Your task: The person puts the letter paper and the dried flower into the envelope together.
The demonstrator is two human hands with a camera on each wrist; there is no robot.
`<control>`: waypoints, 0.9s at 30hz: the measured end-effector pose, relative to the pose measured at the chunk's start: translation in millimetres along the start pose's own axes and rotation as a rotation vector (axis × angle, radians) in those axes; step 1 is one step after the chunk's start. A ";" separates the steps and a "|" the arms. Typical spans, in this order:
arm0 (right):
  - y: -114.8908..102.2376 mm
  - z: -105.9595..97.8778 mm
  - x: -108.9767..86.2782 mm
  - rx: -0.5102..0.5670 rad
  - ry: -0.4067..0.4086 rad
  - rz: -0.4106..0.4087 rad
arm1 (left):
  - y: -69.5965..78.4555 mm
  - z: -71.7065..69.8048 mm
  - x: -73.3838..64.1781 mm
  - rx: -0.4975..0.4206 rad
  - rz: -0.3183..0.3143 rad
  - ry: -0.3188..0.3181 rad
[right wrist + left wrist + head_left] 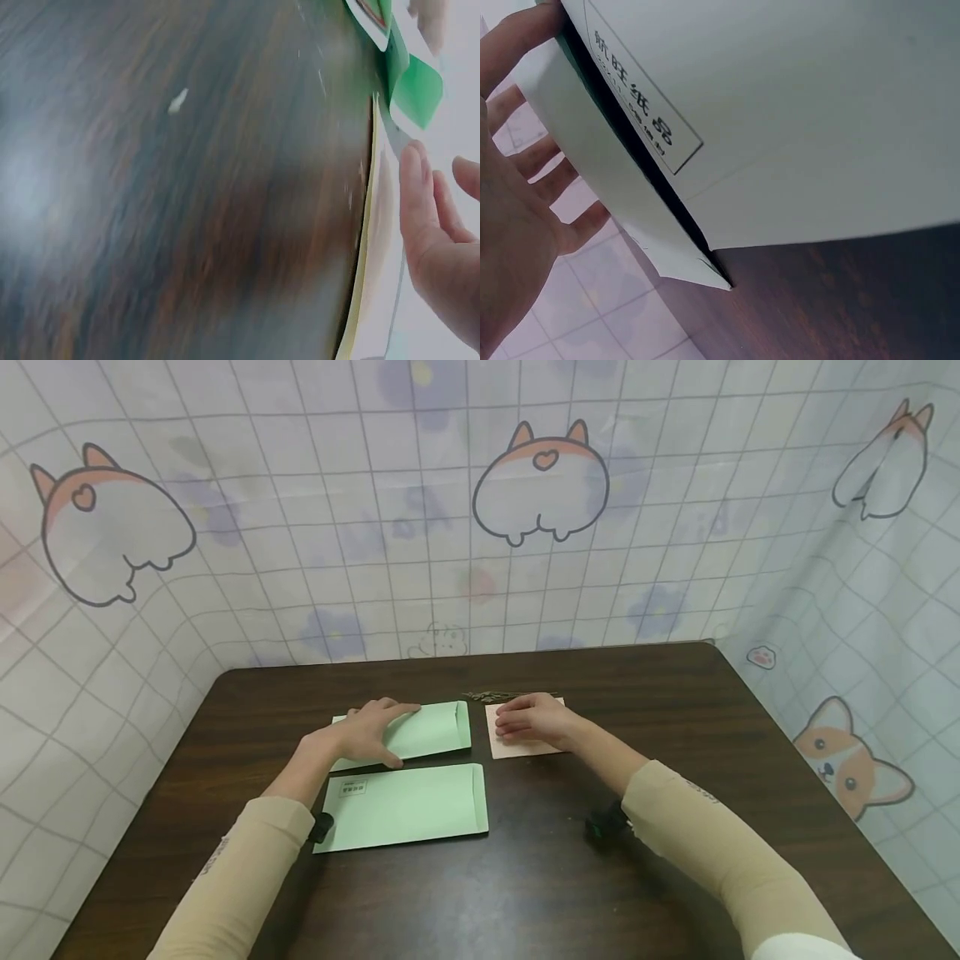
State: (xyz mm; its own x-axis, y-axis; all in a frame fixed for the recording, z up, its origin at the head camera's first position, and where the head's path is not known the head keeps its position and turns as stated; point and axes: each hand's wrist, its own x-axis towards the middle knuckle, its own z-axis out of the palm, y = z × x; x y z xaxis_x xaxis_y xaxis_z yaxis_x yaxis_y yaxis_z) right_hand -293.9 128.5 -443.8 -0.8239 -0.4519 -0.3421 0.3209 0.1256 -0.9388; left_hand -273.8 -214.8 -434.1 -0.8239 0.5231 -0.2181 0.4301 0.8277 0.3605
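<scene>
Two pale green envelopes lie one behind the other on the table. Across the far envelope (431,731) spans my left hand (367,732), thumb at its near edge and fingers at its far edge. That envelope bulges at its right end in the right wrist view. The near envelope (408,810), with a small printed box at its left end, lies untouched. Over a pale pink card (528,748) is my right hand (542,720), and the right wrist view shows its fingers (420,195) fairly straight. Whether they touch the card cannot be told.
A thin dried sprig (487,696) lies just behind the pink card, partly hidden by my right hand. Dark wooden table (555,877) surrounds everything. A patterned cloth (420,527) hangs behind and on both sides.
</scene>
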 end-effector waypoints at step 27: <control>5.2 -65.3 -16.2 -0.151 0.169 0.009 | 1.3 -1.7 -1.0 0.014 -0.004 -0.011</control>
State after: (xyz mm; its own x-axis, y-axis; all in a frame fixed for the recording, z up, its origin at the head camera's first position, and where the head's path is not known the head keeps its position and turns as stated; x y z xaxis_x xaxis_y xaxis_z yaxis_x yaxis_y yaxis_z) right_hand -309.4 194.2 -445.9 -0.8920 -0.2969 -0.3410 0.2659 0.2655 -0.9267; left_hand -273.0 -214.5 -431.9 -0.8217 0.5216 -0.2298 0.4318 0.8328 0.3464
